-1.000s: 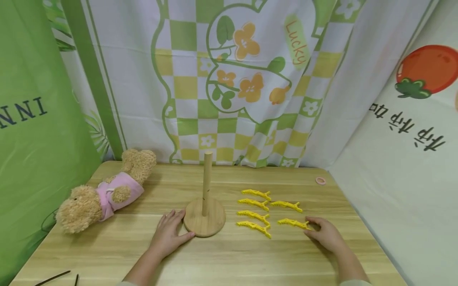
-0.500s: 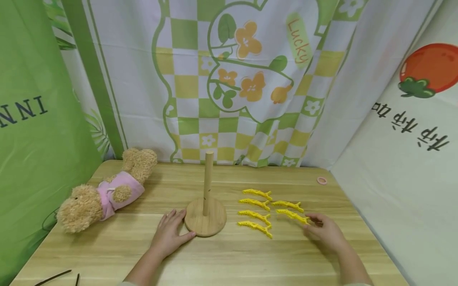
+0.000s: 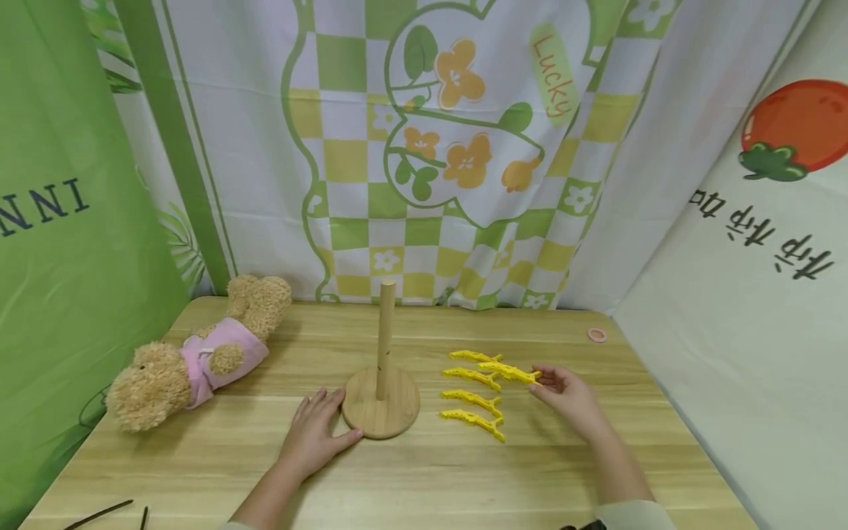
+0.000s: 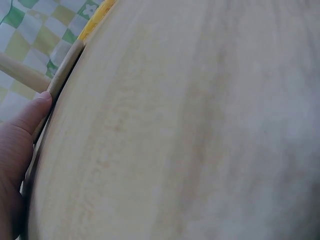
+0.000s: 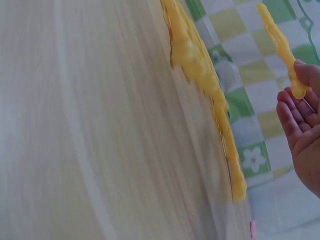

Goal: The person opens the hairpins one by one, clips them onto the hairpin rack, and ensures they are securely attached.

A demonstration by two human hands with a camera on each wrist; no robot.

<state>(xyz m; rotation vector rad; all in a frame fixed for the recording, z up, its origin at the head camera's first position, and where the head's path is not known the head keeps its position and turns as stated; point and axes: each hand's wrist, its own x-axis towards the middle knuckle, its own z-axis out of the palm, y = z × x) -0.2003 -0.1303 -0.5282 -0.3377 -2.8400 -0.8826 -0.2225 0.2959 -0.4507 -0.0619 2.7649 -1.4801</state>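
The desk is light wood with a pale grain, and the round peg stand on it has the same light wood colour, while the hair clips, including the held clip, are all bright yellow. The teddy bear has tan curly fur and wears a pink top, and the small ring near the far edge is pink. Behind, the curtain is white with green and yellow checks and orange flowers, the left cloth is plain green with dark letters, and the right cloth is white with a red tomato and black characters.
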